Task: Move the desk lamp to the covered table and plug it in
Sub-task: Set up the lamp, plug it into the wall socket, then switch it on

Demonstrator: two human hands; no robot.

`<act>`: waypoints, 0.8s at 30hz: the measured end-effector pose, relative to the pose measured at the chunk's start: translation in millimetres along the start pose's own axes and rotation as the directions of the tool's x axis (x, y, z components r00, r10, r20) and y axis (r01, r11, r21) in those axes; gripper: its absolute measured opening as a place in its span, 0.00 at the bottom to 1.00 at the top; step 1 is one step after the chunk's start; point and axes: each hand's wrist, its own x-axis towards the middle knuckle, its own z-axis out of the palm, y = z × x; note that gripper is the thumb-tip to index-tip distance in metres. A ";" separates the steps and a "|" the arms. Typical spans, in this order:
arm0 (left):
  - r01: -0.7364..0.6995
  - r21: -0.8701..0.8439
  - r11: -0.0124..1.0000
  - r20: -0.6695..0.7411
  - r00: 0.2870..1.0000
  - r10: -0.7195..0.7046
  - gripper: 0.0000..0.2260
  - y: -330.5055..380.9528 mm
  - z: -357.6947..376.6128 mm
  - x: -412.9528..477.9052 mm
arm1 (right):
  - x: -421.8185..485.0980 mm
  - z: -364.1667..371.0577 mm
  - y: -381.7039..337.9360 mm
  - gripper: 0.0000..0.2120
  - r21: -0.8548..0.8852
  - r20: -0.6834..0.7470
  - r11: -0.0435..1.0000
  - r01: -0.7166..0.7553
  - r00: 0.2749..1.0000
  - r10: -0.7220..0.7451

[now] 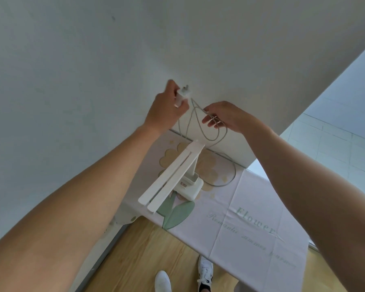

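Observation:
A white desk lamp (pixel 173 175) with two long flat light bars stands on the table (pixel 253 209), which is covered by a pale pink flower-print cloth. Its grey cord (pixel 206 131) loops up from the base toward the white wall. My left hand (pixel 166 106) is raised against the wall and grips the white plug (pixel 182 94), prongs pointing up and right. My right hand (pixel 225 116) pinches loops of the cord just to the right of it. No socket shows in this view.
The white wall (pixel 135 49) fills the upper view and ends at a corner on the right, with a tiled area (pixel 335 144) beyond. Wooden floor (pixel 147 256) lies below the table edge, with my white shoes (pixel 204 272) on it.

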 end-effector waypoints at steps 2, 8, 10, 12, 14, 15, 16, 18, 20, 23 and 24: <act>0.119 -0.103 0.988 -0.130 0.983 -0.132 0.14 -12.7 -15.8 -2.8 | 2.3 7.2 6.7 0.12 0.027 -0.027 1.000 0.007 1.000 -0.006; 0.031 -0.191 0.981 -0.348 0.932 -0.097 0.21 -19.3 -64.4 -19.8 | 1.2 26.1 17.3 0.06 0.096 -0.137 0.993 -0.063 0.988 0.076; -0.047 -0.166 0.985 -0.407 0.913 -0.025 0.21 -15.1 -80.1 -24.1 | -1.8 31.8 18.0 0.05 0.029 -0.172 0.998 -0.057 0.983 0.061; -0.101 -0.087 0.991 -0.453 0.890 0.050 0.20 -14.1 -97.1 -31.4 | -7.6 38.0 16.7 0.08 -0.030 -0.166 0.997 -0.065 0.984 0.059; -0.124 -0.009 0.992 -0.472 0.876 0.105 0.20 -15.0 -113.1 -39.0 | -14.4 42.5 13.9 0.09 -0.090 -0.150 0.993 -0.082 0.986 0.068; -0.131 0.035 0.991 -0.474 0.871 0.132 0.20 -16.5 -120.7 -44.3 | -17.9 44.2 13.1 0.09 -0.134 -0.151 0.987 -0.087 0.986 0.066; -0.135 0.079 0.988 -0.471 0.868 0.156 0.20 -18.7 -127.9 -50.9 | -22.0 45.5 12.7 0.08 -0.178 -0.153 0.980 -0.088 0.986 0.061; -0.131 0.156 0.979 -0.460 0.867 0.190 0.19 -25.1 -141.7 -67.2 | -30.3 46.7 15.1 0.08 -0.212 -0.172 0.973 -0.091 0.984 0.055; -0.115 0.233 0.966 -0.468 0.857 0.215 0.19 -34.5 -155.2 -88.5 | -40.8 47.2 22.7 0.09 -0.188 -0.208 0.978 -0.087 0.977 0.047; -0.097 0.347 0.933 -0.496 0.825 0.270 0.19 -50.5 -174.4 -122.1 | -58.5 51.1 45.5 0.11 -0.094 -0.330 0.992 -0.087 0.943 0.051; -0.095 0.381 0.920 -0.506 0.811 0.294 0.19 -56.0 -181.2 -134.4 | -65.6 55.7 56.0 0.12 -0.065 -0.367 0.993 -0.094 0.928 0.064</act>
